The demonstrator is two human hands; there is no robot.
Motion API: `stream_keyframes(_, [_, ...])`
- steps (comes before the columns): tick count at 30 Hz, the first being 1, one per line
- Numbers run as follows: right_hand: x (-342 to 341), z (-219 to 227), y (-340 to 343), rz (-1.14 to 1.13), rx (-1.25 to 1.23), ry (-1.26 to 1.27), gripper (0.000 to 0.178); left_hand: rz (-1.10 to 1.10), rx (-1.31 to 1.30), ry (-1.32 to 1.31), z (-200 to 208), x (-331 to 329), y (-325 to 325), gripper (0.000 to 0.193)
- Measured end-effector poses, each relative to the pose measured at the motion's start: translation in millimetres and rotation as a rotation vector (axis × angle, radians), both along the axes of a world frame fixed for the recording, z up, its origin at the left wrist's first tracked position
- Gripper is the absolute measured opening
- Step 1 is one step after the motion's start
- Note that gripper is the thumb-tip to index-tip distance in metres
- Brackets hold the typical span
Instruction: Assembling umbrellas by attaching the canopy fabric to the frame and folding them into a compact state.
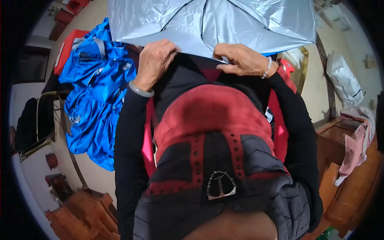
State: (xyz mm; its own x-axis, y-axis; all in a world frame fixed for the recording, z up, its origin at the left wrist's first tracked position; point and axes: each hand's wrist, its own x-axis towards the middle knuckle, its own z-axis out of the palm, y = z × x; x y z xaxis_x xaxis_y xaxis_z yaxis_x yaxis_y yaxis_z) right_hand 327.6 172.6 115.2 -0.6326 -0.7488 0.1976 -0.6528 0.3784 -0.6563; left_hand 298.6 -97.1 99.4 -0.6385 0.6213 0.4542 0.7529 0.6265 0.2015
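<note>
An umbrella canopy [224, 24] with a shiny silver lining and dark ribs spreads over my knees at the top of the view. Its near edge runs between my hands, and a bit of blue shows beneath it at the right. My left hand [154, 62], with a bangle at the wrist, has its fingers closed on that edge. The right hand [242, 60], wearing a bead bracelet, pinches the same edge between thumb and curled fingers. A small pale piece peeks out at the right fingertips; I cannot tell what it is.
A crumpled heap of shiny blue fabric [96, 92] lies at my left, against a red box [69, 50]. On the right are a white bag [344, 78], pink cloth [354, 148] and wooden furniture [356, 188]. Pink chair sides [282, 132] flank me.
</note>
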Motion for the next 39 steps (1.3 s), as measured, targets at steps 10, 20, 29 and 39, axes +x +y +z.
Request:
stream_keyframes(10, [-8, -6, 10, -0.050, 0.148, 0.092, 0.026, 0.147, 0.000, 0.053, -1, -2, -28, 0.009])
stream_keyframes(20, [-18, -25, -1, 0.064, 0.089, 0.102, 0.020, 0.140, -0.075, 0.113, 3, -4, -29, 0.012])
stream_keyframes(29, [11, -10, 47, -0.270, 0.162, 0.311, 0.015, 0.228, -0.084, 0.147, 10, -3, -35, 0.013])
stream_keyframes(39, [43, -12, 145, -0.735, 0.485, 0.660, 0.020, 0.593, 0.038, 0.320, 19, -26, -75, 0.031])
